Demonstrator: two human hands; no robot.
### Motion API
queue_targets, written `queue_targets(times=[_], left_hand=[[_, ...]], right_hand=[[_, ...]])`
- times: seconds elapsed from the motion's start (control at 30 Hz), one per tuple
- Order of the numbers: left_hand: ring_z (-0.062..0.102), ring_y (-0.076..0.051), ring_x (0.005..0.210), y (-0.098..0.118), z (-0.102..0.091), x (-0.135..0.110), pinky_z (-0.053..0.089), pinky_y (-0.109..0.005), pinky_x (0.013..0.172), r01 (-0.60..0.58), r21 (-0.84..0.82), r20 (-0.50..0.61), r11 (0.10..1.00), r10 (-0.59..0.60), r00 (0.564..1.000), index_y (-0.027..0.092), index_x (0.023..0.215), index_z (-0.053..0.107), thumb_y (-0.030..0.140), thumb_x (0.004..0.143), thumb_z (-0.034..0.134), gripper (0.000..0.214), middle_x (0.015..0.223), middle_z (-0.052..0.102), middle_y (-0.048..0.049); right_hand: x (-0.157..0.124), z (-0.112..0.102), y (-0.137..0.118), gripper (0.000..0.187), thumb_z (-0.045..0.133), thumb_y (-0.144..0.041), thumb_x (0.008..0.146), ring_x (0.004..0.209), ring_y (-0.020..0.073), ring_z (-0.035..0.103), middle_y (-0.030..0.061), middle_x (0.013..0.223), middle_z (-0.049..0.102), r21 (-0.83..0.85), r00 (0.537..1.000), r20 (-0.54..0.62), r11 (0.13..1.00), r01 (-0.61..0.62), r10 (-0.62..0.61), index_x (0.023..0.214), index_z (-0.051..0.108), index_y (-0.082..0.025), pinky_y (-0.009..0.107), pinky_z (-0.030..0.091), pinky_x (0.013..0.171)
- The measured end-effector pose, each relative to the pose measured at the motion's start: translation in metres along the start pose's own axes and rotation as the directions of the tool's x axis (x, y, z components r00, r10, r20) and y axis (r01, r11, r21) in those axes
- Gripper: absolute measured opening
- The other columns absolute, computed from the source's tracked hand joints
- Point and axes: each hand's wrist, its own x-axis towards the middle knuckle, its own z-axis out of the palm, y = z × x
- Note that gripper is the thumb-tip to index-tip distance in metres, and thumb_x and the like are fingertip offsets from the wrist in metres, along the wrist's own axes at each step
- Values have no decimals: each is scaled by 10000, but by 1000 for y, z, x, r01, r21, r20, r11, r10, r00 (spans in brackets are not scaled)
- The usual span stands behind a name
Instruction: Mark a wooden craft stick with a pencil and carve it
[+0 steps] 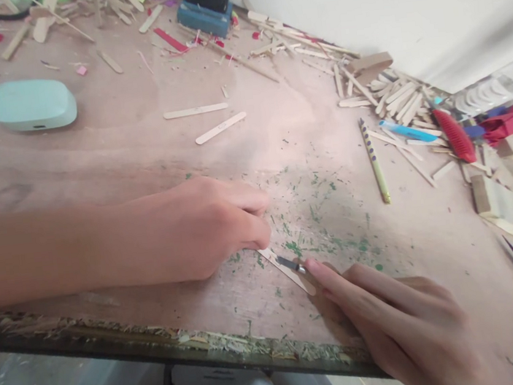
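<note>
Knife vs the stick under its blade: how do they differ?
Colour: the knife has a dark grey blade; the stick is pale.
Width: the knife's blade is narrower than the stick.
Support: the knife is in the right hand; the stick lies on the tabletop, its far end under the left hand.
Shared: both slant down rightward in view.

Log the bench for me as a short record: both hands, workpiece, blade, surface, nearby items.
Left hand: fingertips holding the craft stick at its far end
Right hand: gripping a craft knife
Workpiece: craft stick, lying slantwise, far end hidden by fingers
Blade: over the stick, tip towards the left hand
Surface: table, green flecks around the work
Right side: dotted pencil
Far left: mint case
</note>
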Motion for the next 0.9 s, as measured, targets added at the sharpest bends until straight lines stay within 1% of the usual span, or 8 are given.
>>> queue_targets(times=[0.1, 0.2, 0.3, 0.4, 0.47, 0.57, 0.7, 0.9], left_hand=[[388, -135, 632, 0, 0, 0, 311, -296, 584, -4, -4, 1, 1000, 4, 1000, 166, 886, 763, -60, 923, 378, 448, 774, 455, 7], [395, -136, 624, -1, 0, -1, 316, -288, 579, -16, -3, -15, 1000, 16, 1000, 184, 899, 766, -44, 912, 398, 433, 770, 459, 9], [392, -139, 615, -2, 1, -1, 314, -285, 578, -16, -1, -21, 1000, 16, 1000, 193, 883, 756, -71, 847, 423, 426, 758, 463, 9], [390, -137, 620, -1, 0, -1, 308, -286, 580, -7, 5, -17, 1000, 7, 1000, 194, 899, 759, -72, 867, 428, 426, 761, 464, 9], [393, -136, 631, 0, 0, -1, 306, -288, 587, 3, 10, -3, 1000, -3, 1000, 185, 897, 761, -68, 896, 405, 437, 769, 463, 7], [392, -136, 636, -1, 0, -1, 305, -290, 591, -7, 6, 5, 1000, 7, 1000, 173, 871, 752, -73, 879, 397, 432, 772, 459, 7], [391, -139, 628, -2, 1, -1, 310, -293, 583, -16, 6, -7, 1000, 16, 1000, 180, 901, 758, -50, 902, 404, 422, 767, 449, 9], [387, -137, 633, -1, 0, 0, 309, -291, 583, -21, 18, -14, 1000, 22, 1000, 170, 916, 773, -53, 912, 394, 440, 763, 439, 10]], right_hand=[[2, -1, -2, 553, 455, -11, 1063, 640, 88, 560, 19, 884, 589, -5, 1000, 14, 1000, -2, 2, 1610, 461, -95, 249, 440, 591], [4, 0, -3, 547, 567, -38, 1043, 668, 92, 600, 22, 893, 614, -3, 1000, -6, 1000, -10, 10, 1583, 490, -78, 259, 416, 560], [5, 0, -4, 543, 528, -10, 1044, 673, 88, 609, 36, 925, 636, -8, 1000, -6, 1000, -13, 13, 1581, 490, -79, 255, 409, 547], [7, 0, -4, 499, 532, -43, 1061, 663, 89, 621, 32, 922, 655, -3, 1000, -12, 1000, -8, 8, 1558, 514, -90, 257, 412, 540], [9, -1, -5, 491, 556, -64, 1063, 643, 88, 614, 21, 901, 657, -6, 1000, -28, 1000, -2, 1, 1551, 519, -105, 260, 399, 523], [12, -3, -6, 484, 524, -51, 1070, 612, 83, 587, 11, 871, 637, -11, 1000, -23, 1000, 8, -8, 1552, 511, -99, 262, 388, 511], [13, -2, -7, 465, 602, -70, 1052, 620, 81, 589, -1, 856, 614, -47, 999, -44, 999, 11, -13, 1514, 544, -79, 288, 360, 510], [17, 0, -7, 437, 585, -75, 1065, 631, 83, 583, 8, 870, 626, -39, 999, -42, 999, 27, -29, 1500, 551, -70, 296, 348, 513]])
